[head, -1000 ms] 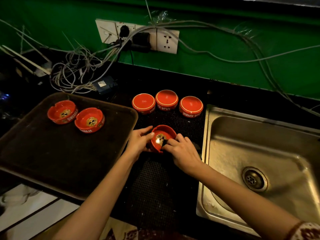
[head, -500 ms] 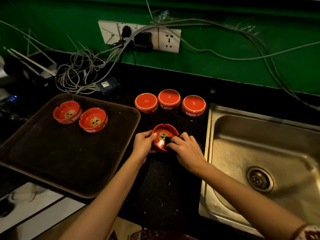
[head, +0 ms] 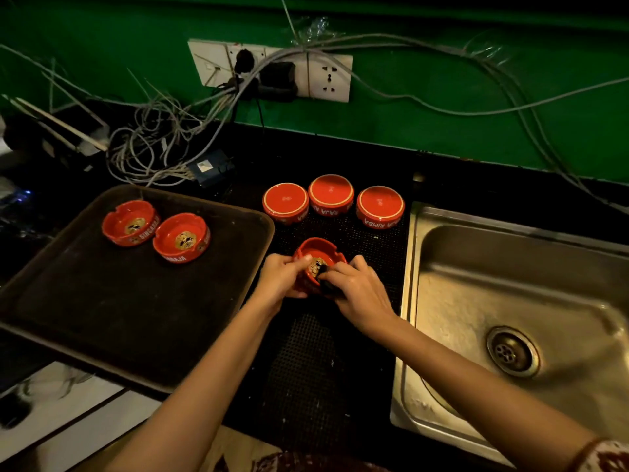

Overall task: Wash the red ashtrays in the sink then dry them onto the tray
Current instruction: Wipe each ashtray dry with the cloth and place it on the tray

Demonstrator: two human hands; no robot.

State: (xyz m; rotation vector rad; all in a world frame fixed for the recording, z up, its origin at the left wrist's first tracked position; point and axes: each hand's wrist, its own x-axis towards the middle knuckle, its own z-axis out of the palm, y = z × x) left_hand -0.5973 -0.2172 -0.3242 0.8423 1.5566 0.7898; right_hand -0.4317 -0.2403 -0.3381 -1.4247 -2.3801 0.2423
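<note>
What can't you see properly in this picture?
Head view only:
- The dark thing: mostly under the right hand fingers; cloth or sponge, cannot tell.
- The held ashtray: lower half covered by the left hand and right hand.
- The upturned ashtrays: insides face down.
- The sink: right part cut off by the frame edge.
</note>
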